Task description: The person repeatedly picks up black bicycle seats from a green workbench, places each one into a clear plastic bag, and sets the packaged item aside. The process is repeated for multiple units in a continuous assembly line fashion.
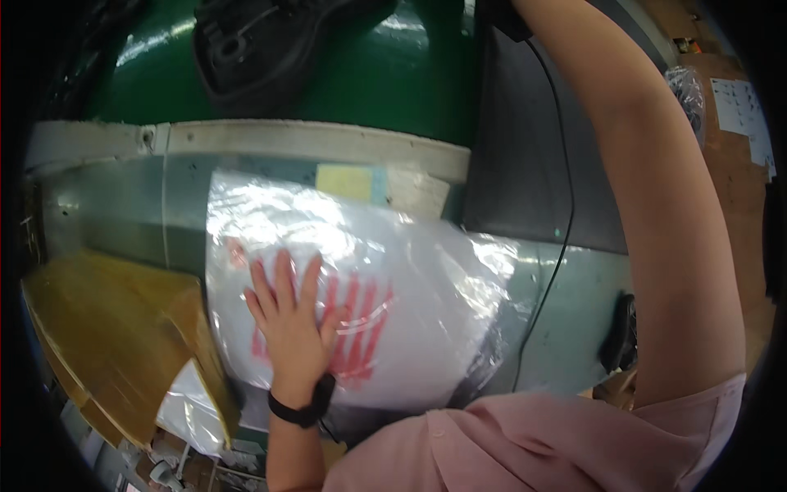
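My left hand [288,320] lies flat on a large clear plastic bag [426,287] with red printing, its fingers spread. A black band circles that wrist. The bag rests on the pale workbench, shiny and slightly wrinkled along its right side. My right arm [656,164] stretches up past the top edge, where only a black wristband [504,18] shows; the hand itself is outside the picture, so what it touches is hidden.
A black molded part [254,53] lies on the green surface [393,90] beyond a pale rail [311,139]. A yellowish-brown bin [123,328] stands at left. A black cable [566,156] crosses a dark panel [508,148] at right. Yellow and white papers [348,182] lie above the bag.
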Tool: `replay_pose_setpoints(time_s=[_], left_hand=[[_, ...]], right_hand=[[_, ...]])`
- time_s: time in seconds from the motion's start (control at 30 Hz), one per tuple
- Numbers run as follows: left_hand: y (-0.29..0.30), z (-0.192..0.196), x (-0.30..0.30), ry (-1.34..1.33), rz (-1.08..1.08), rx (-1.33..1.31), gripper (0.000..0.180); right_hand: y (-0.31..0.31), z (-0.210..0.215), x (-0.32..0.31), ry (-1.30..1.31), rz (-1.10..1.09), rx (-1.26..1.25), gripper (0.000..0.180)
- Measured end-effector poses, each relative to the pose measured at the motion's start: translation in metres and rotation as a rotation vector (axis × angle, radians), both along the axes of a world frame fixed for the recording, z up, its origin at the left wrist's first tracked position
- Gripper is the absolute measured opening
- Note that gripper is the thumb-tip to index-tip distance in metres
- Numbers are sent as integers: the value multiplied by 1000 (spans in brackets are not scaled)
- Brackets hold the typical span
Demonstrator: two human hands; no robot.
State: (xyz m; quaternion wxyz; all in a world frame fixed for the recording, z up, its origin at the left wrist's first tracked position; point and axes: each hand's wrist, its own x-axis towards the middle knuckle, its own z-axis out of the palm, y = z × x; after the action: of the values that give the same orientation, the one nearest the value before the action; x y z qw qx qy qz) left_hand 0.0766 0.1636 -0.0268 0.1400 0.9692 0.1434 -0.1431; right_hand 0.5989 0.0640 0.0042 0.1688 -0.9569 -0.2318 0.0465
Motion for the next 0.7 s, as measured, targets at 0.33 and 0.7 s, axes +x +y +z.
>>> replay_pose_setpoints(time_s=[0.33, 0.7], left_hand=[[29, -6, 8, -246, -106, 36, 64], [-195, 20, -77, -277, -142, -112, 45]], right_hand=[[-297, 49, -311, 21, -204, 301, 58], [-428, -6, -570, 442, -596, 628, 87]])
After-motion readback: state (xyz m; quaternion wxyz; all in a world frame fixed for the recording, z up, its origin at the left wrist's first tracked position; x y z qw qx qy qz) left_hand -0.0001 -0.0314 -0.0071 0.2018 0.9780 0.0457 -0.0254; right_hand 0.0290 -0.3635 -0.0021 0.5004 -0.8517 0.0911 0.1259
